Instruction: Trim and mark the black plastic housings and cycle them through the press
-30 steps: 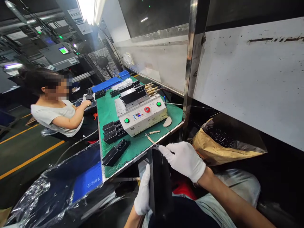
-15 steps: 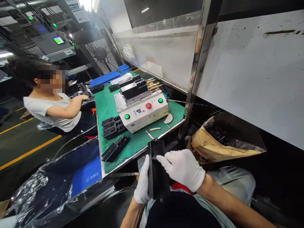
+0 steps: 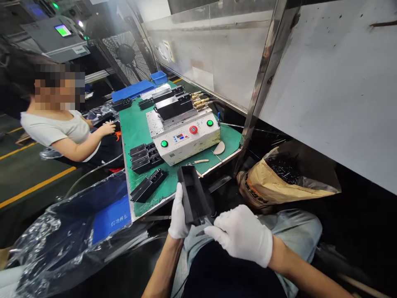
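My gloved left hand [image 3: 180, 215] is closed around the left side of a long black plastic housing [image 3: 191, 194]. The housing's hollow side faces up, its near end pointing at my lap. Close to that near end is my gloved right hand [image 3: 240, 234], fingers curled in a pinch. From the pinch a small thin blade [image 3: 201, 230] sticks out towards the housing's near edge; its handle is hidden in the glove. Whether the blade touches the edge I cannot tell.
A white machine [image 3: 189, 138] with green and red buttons stands on the green table [image 3: 173, 182]. Several black housings [image 3: 148, 185] lie left of it. A yellowish sack [image 3: 257, 182] of black scraps is at right, a plastic-lined bin [image 3: 108, 223] at left. A co-worker [image 3: 68, 132] sits beyond.
The housing has turned from its closed face to its hollow side and tilted. My right hand and the blade have moved down from its upper part to its near end.
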Tool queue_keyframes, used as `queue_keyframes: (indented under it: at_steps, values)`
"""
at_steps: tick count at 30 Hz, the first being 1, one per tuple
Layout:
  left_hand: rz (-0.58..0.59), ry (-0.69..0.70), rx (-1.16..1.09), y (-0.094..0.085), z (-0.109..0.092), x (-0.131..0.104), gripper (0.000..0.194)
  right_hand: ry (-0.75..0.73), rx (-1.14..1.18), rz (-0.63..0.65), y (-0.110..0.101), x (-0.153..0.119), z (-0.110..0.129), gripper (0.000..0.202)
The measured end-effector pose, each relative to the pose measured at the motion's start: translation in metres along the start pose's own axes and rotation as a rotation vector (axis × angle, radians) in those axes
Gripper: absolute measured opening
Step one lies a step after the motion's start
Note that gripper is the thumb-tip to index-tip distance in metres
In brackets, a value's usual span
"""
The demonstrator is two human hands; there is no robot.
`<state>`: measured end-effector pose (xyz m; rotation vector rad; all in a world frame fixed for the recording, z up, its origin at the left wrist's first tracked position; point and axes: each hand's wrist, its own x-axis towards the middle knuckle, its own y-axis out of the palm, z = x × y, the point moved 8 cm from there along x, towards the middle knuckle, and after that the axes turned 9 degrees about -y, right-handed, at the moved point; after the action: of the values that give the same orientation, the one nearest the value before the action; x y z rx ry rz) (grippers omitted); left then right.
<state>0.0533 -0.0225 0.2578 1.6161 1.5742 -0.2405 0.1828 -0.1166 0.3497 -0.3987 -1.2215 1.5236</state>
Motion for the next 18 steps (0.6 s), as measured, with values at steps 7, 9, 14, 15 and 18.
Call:
queue_keyframes:
  at_steps: [7, 9, 14, 15, 18]
  values:
    - [-0.080, 0.217, -0.094, -0.010, -0.010, 0.010, 0.049, 0.526, 0.316, -0.225, 0.028, -0.025, -0.036, 0.057]
    - [-0.073, 0.287, -0.033, -0.009, -0.008, 0.011, 0.055, 0.596, 0.449, -0.234, 0.040, -0.025, -0.030, 0.060]
    - [-0.258, 0.630, 0.558, -0.020, -0.040, 0.015, 0.061, 0.669, 1.017, -0.110, 0.071, -0.026, -0.004, 0.066]
    - [-0.279, 0.670, 0.672, -0.025, -0.051, 0.019, 0.057, 0.705, 1.097, -0.116, 0.074, -0.031, -0.006, 0.066]
    - [-0.335, 0.794, 1.225, -0.034, -0.081, 0.036, 0.055, 0.801, 1.120, -0.205, 0.077, -0.048, -0.027, 0.065]
